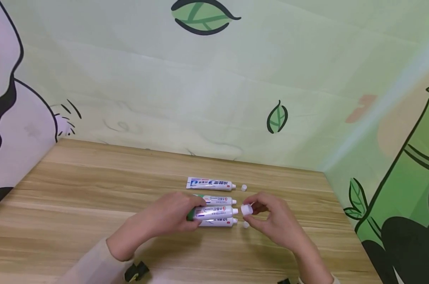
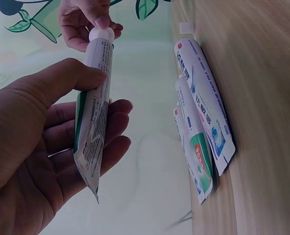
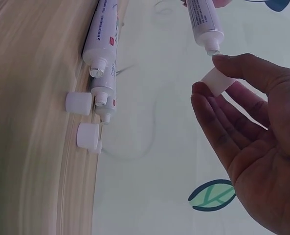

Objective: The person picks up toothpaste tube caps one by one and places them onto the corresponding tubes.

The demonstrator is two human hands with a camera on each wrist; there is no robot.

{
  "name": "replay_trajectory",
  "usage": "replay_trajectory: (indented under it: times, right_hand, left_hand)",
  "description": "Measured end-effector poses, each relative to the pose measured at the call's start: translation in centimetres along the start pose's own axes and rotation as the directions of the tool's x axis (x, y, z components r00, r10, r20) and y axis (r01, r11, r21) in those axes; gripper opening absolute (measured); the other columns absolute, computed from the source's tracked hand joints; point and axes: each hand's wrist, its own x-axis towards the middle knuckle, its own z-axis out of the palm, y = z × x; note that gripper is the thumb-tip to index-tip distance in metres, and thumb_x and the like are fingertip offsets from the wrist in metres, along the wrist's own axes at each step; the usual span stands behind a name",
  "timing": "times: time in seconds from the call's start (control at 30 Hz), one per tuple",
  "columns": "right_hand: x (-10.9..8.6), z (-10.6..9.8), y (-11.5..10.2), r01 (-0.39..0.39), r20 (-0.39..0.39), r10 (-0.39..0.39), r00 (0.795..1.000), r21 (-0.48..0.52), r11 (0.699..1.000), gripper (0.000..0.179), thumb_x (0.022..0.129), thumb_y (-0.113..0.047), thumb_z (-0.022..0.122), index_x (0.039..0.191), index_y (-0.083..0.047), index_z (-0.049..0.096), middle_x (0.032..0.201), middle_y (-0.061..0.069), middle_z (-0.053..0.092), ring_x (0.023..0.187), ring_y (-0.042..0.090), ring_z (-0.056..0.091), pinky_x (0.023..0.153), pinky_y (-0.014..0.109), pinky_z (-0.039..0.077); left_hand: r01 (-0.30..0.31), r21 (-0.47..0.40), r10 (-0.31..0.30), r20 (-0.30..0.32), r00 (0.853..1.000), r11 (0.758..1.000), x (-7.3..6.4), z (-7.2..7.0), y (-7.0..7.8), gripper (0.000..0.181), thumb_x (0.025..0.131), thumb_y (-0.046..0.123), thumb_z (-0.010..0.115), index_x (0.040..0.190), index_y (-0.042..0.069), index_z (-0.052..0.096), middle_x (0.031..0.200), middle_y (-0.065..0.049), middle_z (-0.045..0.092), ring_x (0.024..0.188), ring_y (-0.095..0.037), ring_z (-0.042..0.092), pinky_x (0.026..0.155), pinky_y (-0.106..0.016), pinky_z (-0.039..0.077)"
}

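Between thumb and fingers, my left hand (image 1: 170, 213) holds a white toothpaste tube (image 1: 212, 213) with a green tail, raised above the table, its nozzle pointing right. My right hand (image 1: 275, 219) pinches a white screw cap (image 3: 218, 82) between thumb and fingers. In the right wrist view the cap sits just off the tube's bare nozzle (image 3: 212, 49). Three more toothpaste tubes lie side by side: a back one (image 1: 209, 184), a green-ended one (image 2: 196, 142) in the middle, and a front one (image 2: 206, 103). All three show uncapped nozzles.
Loose white caps stand on the wooden table (image 1: 94, 189) by the nozzles: a back cap (image 1: 244, 187), a front cap (image 1: 246, 225) partly behind my right hand, and another cap (image 3: 88, 135) seen from the right wrist. A printed backdrop (image 1: 147, 90) rises behind the table.
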Motion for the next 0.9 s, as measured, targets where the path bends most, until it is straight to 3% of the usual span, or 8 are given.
replay_trajectory:
  times: [0.27, 0.63, 0.9]
  right_hand:
    - [-0.01, 0.20, -0.28, -0.040, 0.023, 0.038, 0.999, 0.088, 0.995, 0.030, 0.082, -0.001, 0.085, 0.104, -0.013, 0.068, 0.100, 0.000, 0.071, 0.088, 0.010, 0.074, 0.082, 0.036, 0.063]
    - [0.04, 0.76, -0.08, 0.023, 0.028, -0.026, 0.999, 0.107, 0.994, 0.031, 0.083, 0.002, 0.083, 0.107, -0.010, 0.067, 0.104, 0.003, 0.070, 0.092, 0.018, 0.076, 0.082, 0.037, 0.063]
    - [0.15, 0.77, -0.46, -0.003, 0.054, -0.002, 0.999, 0.087, 0.996, 0.028, 0.084, -0.001, 0.083, 0.108, -0.011, 0.071, 0.105, -0.003, 0.069, 0.092, 0.010, 0.073, 0.083, 0.037, 0.063]
  left_hand:
    - [0.007, -0.012, -0.007, 0.006, 1.000, 1.000, -0.07, -0.13, 0.04, 0.038, 0.089, 0.022, 0.077, 0.122, 0.003, 0.072, 0.100, -0.006, 0.075, 0.063, -0.003, 0.049, 0.053, -0.018, 0.040]
    - [-0.024, 0.023, 0.025, -0.008, 1.000, 0.999, -0.04, -0.18, 0.19, 0.037, 0.089, 0.023, 0.077, 0.120, 0.004, 0.073, 0.097, -0.004, 0.075, 0.063, -0.002, 0.047, 0.055, -0.018, 0.040]
    - [-0.015, 0.019, 0.015, 0.006, 1.000, 1.000, 0.02, -0.20, 0.42, 0.038, 0.089, 0.023, 0.078, 0.121, 0.003, 0.073, 0.102, -0.007, 0.077, 0.066, -0.003, 0.052, 0.060, -0.017, 0.045]
